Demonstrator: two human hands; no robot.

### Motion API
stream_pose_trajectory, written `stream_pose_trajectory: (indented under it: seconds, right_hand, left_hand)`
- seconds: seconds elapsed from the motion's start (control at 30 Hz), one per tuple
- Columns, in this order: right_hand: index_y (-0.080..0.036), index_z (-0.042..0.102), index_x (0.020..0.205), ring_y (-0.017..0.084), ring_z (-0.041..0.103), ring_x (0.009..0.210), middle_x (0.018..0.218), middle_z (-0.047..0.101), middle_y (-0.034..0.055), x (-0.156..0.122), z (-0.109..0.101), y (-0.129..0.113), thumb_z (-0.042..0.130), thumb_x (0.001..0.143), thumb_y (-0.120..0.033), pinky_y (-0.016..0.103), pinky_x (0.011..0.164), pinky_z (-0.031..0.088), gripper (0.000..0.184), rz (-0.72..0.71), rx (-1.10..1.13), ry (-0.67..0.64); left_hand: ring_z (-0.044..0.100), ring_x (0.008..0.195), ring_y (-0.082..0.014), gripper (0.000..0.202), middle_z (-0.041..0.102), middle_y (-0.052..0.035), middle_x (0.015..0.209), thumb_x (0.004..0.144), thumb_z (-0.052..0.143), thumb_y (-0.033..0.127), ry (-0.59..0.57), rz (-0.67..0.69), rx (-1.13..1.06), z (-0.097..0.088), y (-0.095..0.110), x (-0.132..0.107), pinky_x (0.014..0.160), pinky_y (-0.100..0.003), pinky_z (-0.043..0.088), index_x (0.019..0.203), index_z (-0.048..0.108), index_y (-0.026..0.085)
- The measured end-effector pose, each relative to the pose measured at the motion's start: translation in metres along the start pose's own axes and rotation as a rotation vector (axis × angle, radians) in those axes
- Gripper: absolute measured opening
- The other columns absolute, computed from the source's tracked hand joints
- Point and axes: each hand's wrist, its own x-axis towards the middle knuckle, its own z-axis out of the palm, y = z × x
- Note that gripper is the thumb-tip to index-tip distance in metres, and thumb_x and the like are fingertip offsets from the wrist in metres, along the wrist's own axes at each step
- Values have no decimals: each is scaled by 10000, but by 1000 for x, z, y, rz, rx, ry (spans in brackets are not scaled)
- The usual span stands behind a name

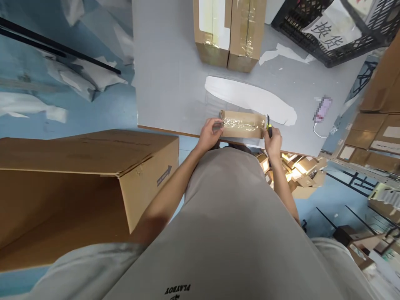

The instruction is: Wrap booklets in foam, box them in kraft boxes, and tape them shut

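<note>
A small brown cardboard box point(243, 124) wrapped in shiny clear tape lies at the near edge of the grey table point(168, 79). My left hand point(211, 132) grips the box's left end with curled fingers. My right hand point(273, 139) is closed around a black and yellow utility knife point(269, 125), whose tip stands at the box's right end.
A long white plastic mailer point(250, 98) lies just behind the box. Two taped cartons point(229, 31) stand at the table's far side, a black crate point(331, 29) at the far right. A big open carton point(78, 183) stands on the floor to my left; small boxes point(300, 171) lie under the table.
</note>
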Motion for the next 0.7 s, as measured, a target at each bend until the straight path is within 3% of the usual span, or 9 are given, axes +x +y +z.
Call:
stream_pose_trajectory:
  seconds: [0.07, 0.13, 0.33, 0.53, 0.7]
  right_hand:
    - [-177, 701, 1380, 321, 737, 1044, 1180, 803, 190, -1, -9, -14, 389, 1177, -541, 420, 927, 555, 521, -54, -77, -58]
    - [-180, 644, 1492, 321, 760, 1023, 1200, 825, 175, -2, -16, -35, 335, 1205, -499, 390, 876, 546, 529, -130, -188, -185]
    - [-233, 672, 1508, 320, 795, 1096, 1372, 813, 148, 2, -11, -108, 331, 1237, -429, 357, 861, 523, 478, -428, -633, -572]
    - [-193, 683, 1480, 339, 807, 1134, 1360, 804, 190, 19, 6, -137, 357, 1235, -405, 389, 879, 539, 460, -547, -829, -711]
    - [-171, 618, 1556, 332, 804, 1177, 1398, 779, 215, 25, 9, -149, 374, 1205, -226, 395, 903, 553, 431, -596, -889, -755]
  left_hand:
    - [718, 1306, -263, 346, 662, -106, 1410, 976, 771, 288, -13, 40, 45, -2, 1, 5, 1067, -417, 685, 1319, 727, 263]
    - [716, 1280, -259, 414, 650, -100, 1400, 954, 792, 243, -34, 65, 73, -6, 2, 9, 1064, -414, 686, 1364, 743, 277]
    - [703, 1236, -259, 520, 606, -102, 1384, 917, 812, 205, -98, 86, 10, -11, -8, 18, 925, -356, 719, 1424, 760, 308]
    - [689, 1269, -292, 512, 596, -127, 1410, 943, 812, 269, -112, 102, -22, -11, -16, 18, 914, -394, 726, 1451, 748, 277]
    - [686, 1276, -296, 510, 591, -130, 1424, 956, 809, 268, -116, 102, -24, -11, -16, 18, 923, -398, 727, 1462, 744, 277]
